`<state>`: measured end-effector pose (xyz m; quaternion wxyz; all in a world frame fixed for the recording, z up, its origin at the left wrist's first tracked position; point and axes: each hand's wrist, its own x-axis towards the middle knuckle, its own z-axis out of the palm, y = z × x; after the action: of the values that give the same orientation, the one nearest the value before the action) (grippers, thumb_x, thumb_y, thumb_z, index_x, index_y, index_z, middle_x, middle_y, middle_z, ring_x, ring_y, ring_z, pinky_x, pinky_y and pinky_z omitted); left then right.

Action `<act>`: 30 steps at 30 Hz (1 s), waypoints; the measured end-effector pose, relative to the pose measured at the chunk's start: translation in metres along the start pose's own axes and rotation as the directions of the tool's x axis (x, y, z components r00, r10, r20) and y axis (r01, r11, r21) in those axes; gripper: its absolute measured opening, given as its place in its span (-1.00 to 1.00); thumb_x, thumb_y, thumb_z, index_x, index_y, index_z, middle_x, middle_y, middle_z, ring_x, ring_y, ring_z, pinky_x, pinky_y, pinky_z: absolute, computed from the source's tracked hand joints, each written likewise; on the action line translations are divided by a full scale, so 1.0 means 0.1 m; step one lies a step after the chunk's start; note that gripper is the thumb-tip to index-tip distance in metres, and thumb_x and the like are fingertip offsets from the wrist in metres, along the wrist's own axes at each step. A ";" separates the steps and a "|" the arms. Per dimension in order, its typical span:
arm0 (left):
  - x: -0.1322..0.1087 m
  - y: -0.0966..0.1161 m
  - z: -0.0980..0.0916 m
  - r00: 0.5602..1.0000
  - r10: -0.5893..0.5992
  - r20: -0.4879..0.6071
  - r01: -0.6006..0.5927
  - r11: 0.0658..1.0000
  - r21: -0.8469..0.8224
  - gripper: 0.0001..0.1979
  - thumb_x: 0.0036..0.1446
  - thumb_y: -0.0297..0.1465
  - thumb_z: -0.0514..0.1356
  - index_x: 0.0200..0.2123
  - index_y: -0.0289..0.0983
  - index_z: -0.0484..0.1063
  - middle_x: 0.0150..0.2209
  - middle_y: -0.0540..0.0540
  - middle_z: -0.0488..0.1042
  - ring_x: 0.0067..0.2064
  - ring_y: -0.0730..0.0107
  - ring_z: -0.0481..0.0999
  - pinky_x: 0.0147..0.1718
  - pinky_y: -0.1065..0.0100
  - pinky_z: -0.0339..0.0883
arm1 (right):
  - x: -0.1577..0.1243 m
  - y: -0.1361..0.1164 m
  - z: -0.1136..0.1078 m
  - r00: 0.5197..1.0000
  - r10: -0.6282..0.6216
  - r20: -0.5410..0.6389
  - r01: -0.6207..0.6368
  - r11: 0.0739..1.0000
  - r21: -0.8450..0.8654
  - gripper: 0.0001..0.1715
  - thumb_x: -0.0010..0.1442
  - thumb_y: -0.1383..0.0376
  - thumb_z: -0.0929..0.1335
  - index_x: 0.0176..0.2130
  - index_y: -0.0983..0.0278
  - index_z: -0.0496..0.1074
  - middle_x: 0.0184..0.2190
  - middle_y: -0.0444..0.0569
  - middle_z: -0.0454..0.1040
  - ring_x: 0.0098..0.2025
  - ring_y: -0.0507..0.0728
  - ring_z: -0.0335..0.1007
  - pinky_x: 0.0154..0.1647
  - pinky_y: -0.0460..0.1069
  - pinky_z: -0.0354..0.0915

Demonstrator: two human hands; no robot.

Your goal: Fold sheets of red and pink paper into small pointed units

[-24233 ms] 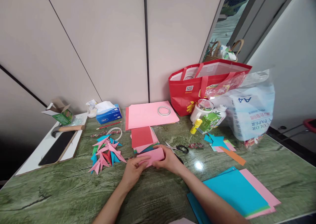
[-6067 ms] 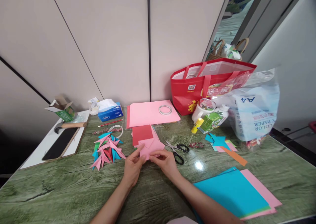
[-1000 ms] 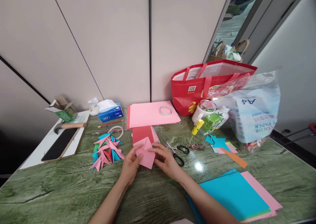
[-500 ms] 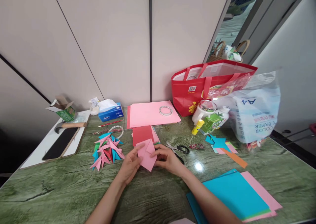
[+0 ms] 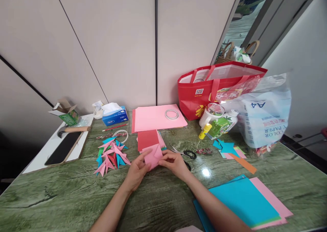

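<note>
A folded piece of pink paper (image 5: 153, 156) is held up between both hands, just above the table in front of me. My left hand (image 5: 139, 169) grips its left side, thumb on the face toward me. At its lower right edge, my right hand (image 5: 175, 162) pinches the paper with thumb and fingers. Behind the pink paper lies a stack of small red sheets (image 5: 147, 140). Black-handled scissors (image 5: 187, 154) rest beyond my right hand, partly hidden by it. To the left is a pile of folded paper pieces (image 5: 111, 157) in pink, blue, red and green.
Large blue sheets (image 5: 245, 201) lie at the front right, under my right forearm. Paper scraps (image 5: 227, 147), a glue stick (image 5: 205, 131) and a red bag (image 5: 189, 101) stand or lie right. At the back are pink sheets (image 5: 150, 118) and a tissue box (image 5: 114, 117); a phone (image 5: 63, 148) lies left.
The pink paper's lower point has been folded or tilted up, so it looks shorter with a flatter bottom edge. My right fingers have shifted to its lower right edge.
</note>
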<state>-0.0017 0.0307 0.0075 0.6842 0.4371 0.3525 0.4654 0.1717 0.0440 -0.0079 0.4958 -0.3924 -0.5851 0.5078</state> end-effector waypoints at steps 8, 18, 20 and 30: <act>-0.02 -0.03 0.03 0.999 0.040 -0.029 -0.041 0.998 -0.050 -0.44 -0.05 -0.46 0.23 0.07 -0.18 0.22 -0.13 -0.11 0.44 -0.22 0.37 0.43 -0.20 0.35 0.26 | 0.00 0.02 0.02 0.991 0.007 -0.131 -0.009 1.000 -0.018 -0.83 -0.18 0.20 0.46 -0.59 0.26 0.50 -0.43 -0.05 0.43 -0.35 0.09 0.36 -0.31 -0.03 0.25; -0.01 -0.04 0.04 0.996 0.038 -0.083 -0.042 0.998 -0.052 -0.49 -0.11 -0.39 0.27 -0.01 -0.20 0.34 0.02 -0.14 0.34 -0.01 0.16 0.33 -0.07 0.23 0.21 | -0.01 0.04 0.07 0.984 0.094 -0.150 -0.084 0.994 0.075 -0.78 -0.16 0.19 0.44 -0.59 0.31 0.44 -0.56 -0.09 0.41 -0.52 0.03 0.31 -0.48 -0.08 0.26; -0.01 -0.05 0.04 0.994 0.038 -0.103 -0.042 0.999 -0.035 -0.42 -0.20 -0.43 0.32 -0.01 -0.20 0.33 0.02 -0.15 0.35 -0.01 0.14 0.33 -0.06 0.23 0.21 | -0.02 0.04 0.08 0.981 0.115 -0.153 -0.098 0.988 0.118 -0.78 -0.16 0.20 0.45 -0.55 0.30 0.41 -0.60 -0.12 0.39 -0.54 0.02 0.30 -0.49 -0.08 0.26; -0.01 -0.09 0.04 0.983 0.071 -0.169 -0.056 0.994 0.094 -0.43 -0.15 -0.48 0.29 0.01 -0.23 0.31 0.01 -0.15 0.38 0.00 0.17 0.34 -0.05 0.23 0.23 | -0.05 -0.06 0.09 0.998 -0.057 -0.035 0.056 0.998 -0.031 -0.86 -0.03 0.22 0.38 -0.41 0.24 0.44 -0.39 -0.07 0.33 -0.41 0.04 0.29 -0.45 -0.09 0.26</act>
<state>0.0049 0.0272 0.0003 0.6159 0.4364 0.4164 0.5067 0.1641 0.0364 -0.0032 0.5145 -0.3922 -0.5944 0.4776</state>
